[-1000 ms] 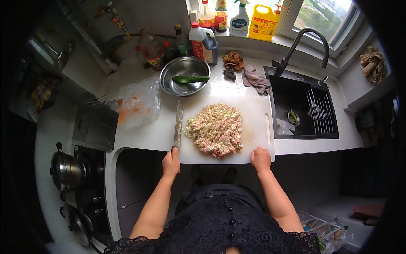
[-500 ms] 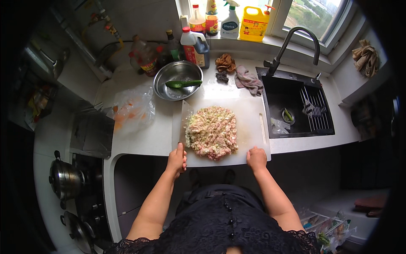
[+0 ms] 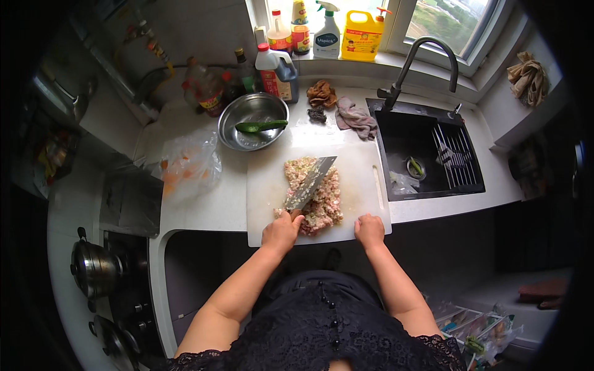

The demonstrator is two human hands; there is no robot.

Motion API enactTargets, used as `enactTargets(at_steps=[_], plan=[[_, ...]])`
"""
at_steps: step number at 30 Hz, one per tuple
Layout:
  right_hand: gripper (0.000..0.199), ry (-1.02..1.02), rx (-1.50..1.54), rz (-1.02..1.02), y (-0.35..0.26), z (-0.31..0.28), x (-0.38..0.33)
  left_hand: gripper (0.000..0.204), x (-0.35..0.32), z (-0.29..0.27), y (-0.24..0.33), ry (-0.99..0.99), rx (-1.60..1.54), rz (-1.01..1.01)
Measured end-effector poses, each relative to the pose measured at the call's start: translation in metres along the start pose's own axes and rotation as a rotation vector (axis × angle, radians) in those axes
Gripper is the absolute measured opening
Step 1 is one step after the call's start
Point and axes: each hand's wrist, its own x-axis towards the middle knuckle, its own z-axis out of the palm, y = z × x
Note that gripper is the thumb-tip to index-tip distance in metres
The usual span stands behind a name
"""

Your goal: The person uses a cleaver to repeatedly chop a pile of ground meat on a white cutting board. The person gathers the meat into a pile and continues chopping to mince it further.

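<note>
My left hand (image 3: 281, 232) is wrapped round the wooden handle of a cleaver (image 3: 311, 183). Its broad blade lies slanted over a mound of minced meat (image 3: 325, 207), the tip pointing away and to the right, with bits of mince stuck to the blade. The mince, pale pink with whitish and greenish flecks, sits on a white cutting board (image 3: 361, 170) whose near edge overhangs the counter. At the board's near right corner, my right hand (image 3: 370, 230) is closed on the edge; its fingertips are partly hidden.
Behind the board stands a steel bowl (image 3: 232, 114) holding a cucumber (image 3: 263, 125). A clear plastic bag (image 3: 198, 157) lies to the left. On the right is a black sink (image 3: 396, 151) with a tap (image 3: 455, 71). Cloths (image 3: 356, 117) and several bottles (image 3: 272, 68) line the back.
The cleaver has swung from the mound's left side onto its top, tilting right. My left hand has moved right with it; the mince is narrower on the left. My right hand stays at the corner.
</note>
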Motion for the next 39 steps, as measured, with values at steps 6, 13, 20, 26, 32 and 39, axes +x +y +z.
enactTargets(at_steps=[6, 13, 20, 26, 32, 39], plan=[[0.017, -0.021, 0.053, 0.113, -0.002, -0.008, 0.002, 0.051, 0.006, -0.016, -0.009, 0.094, -0.328, 0.245], [0.016, -0.026, 0.082, 0.110, -0.001, -0.005, -0.001, 0.053, 0.024, 0.015, -0.021, 0.062, -0.322, 0.192], [0.017, -0.044, 0.031, 0.096, -0.003, -0.005, 0.004, 0.056, 0.038, 0.040, -0.038, 0.087, -0.316, 0.180], [0.018, -0.091, 0.019, 0.169, -0.011, -0.013, 0.001, 0.057, 0.024, 0.015, -0.030, 0.108, -0.434, 0.167], [0.019, -0.083, -0.004, 0.145, -0.009, -0.010, 0.001, 0.057, 0.026, 0.002, -0.030, 0.031, -0.381, 0.154], [0.019, -0.117, 0.005, 0.150, -0.008, -0.008, 0.004, 0.059, 0.033, 0.006, -0.049, -0.068, -0.355, 0.085]])
